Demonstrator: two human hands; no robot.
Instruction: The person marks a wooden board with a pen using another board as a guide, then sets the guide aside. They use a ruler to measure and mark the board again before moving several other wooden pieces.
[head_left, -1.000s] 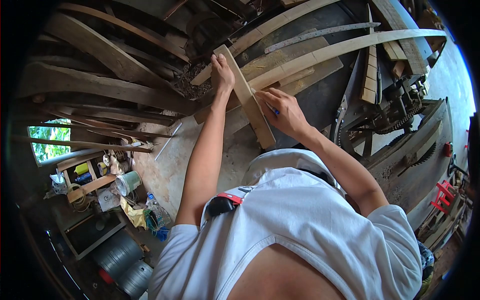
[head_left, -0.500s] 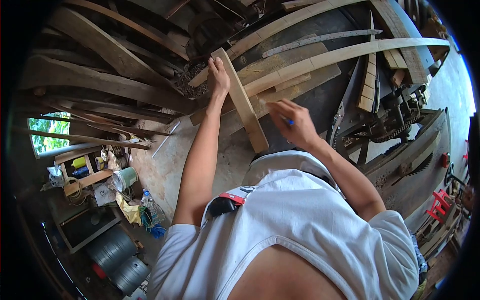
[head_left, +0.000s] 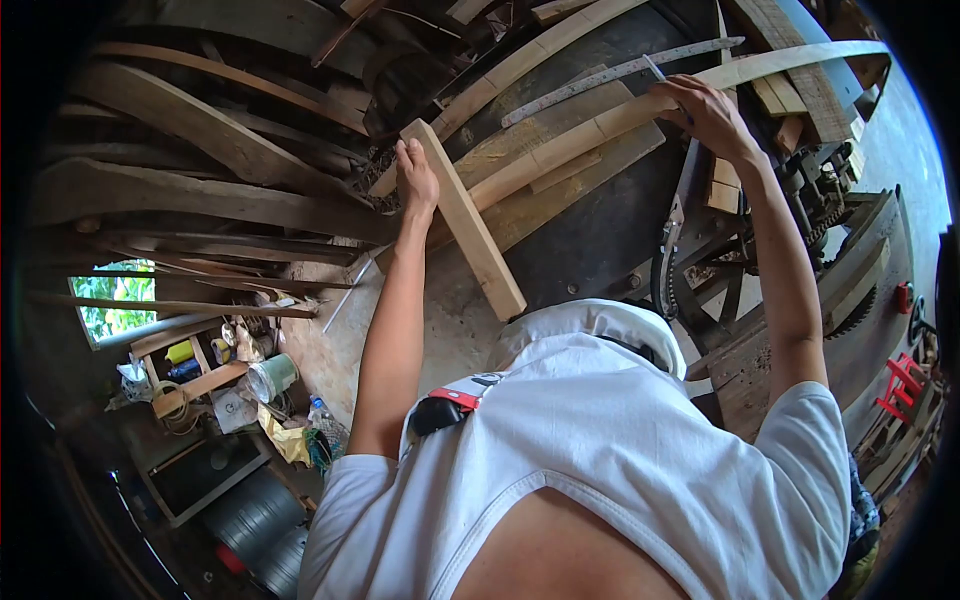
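Note:
My left hand (head_left: 418, 180) is closed on the upper part of a straight wooden board (head_left: 465, 220), its fingers along the board's left edge. The board lies slantwise over the lower end of a long curved wooden strip (head_left: 565, 145). Farther right, my right hand (head_left: 705, 115) is over the curved strip, its fingers bent round a slim pen (head_left: 654, 68) whose light end points up and left. Dark cross lines mark the strip. Beneath it lie flat boards (head_left: 600, 165) on a dark surface, and a speckled narrow strip (head_left: 620, 78) rests just above.
Long timbers (head_left: 200, 195) are piled at the left. Machinery with a toothed blade (head_left: 855, 308) stands at the right, near a red chair (head_left: 900, 388). A bucket (head_left: 272, 378) and metal drums (head_left: 255, 510) are on the lower left.
My right hand has moved right and up along the curved strip with the pen. My left hand and the board appear slightly lower and farther left as the view has shifted.

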